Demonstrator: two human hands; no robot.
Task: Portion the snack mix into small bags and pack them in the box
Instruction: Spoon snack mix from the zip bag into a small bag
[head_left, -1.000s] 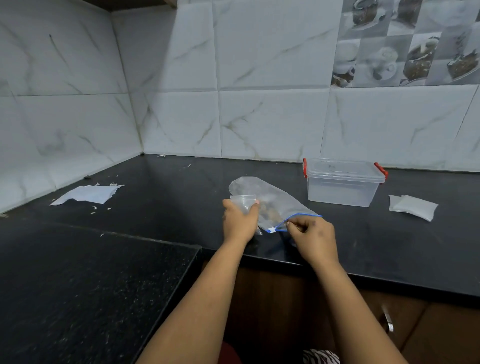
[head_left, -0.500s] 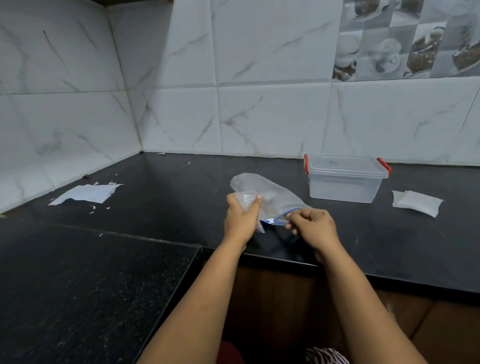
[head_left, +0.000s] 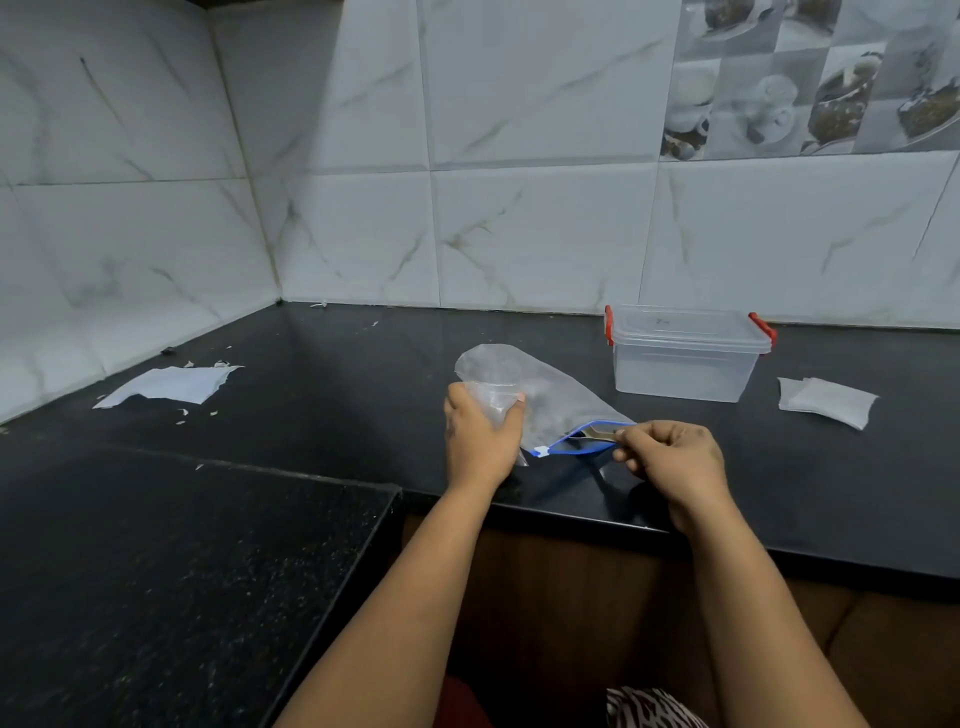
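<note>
Left hand (head_left: 480, 434) clenched round a small clear bag (head_left: 491, 402); right hand (head_left: 670, 457) pinches the blue zip rim of the snack-mix bag (head_left: 550, 400), lying on the desk (head_left: 322, 374) between both grips (mouth gaping): a tug could spill mix, and the box (head_left: 685, 358) beyond the right grip remains lidded

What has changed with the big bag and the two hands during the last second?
The right hand has pulled the blue zip edge of the large bag so that its mouth, nearly closed half a second ago, is open again. The left hand keeps its grip on the small bag. The lidded box and the white packets stayed in place.
</note>
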